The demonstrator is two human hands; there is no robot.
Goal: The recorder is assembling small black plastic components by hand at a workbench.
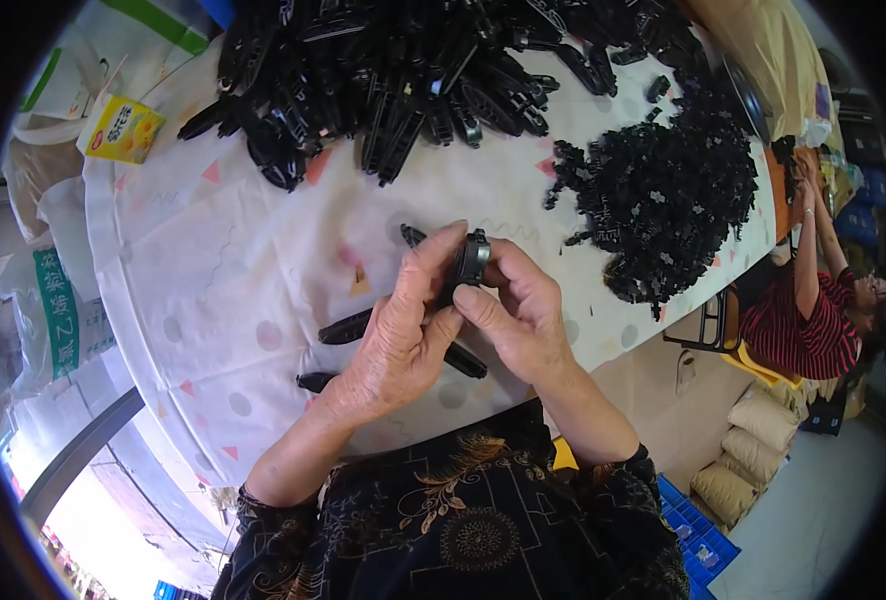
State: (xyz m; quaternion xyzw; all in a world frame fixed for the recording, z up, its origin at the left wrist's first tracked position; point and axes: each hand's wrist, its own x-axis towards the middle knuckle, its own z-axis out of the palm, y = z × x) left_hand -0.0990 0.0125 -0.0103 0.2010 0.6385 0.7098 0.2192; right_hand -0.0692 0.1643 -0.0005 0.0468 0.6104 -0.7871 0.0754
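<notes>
Held part (475, 255): black and glossy, a pale sheen running down its ridged face; the upper end looks rounded, the lower portion is covered by fingers, and fine detail is too small to tell.
Location: above the white patterned tablecloth (213, 320), tilted close to upright.
Left hand (388, 345): thumb and forefinger closed in, holding the part from its left.
Right hand (525, 315): narrowly curled, gripping the same part from its right.
Loose long pieces (345, 328): black, slender, near the left hand, partly hidden by it.
Small-piece heap (663, 200): black, beyond the right hand.
</notes>
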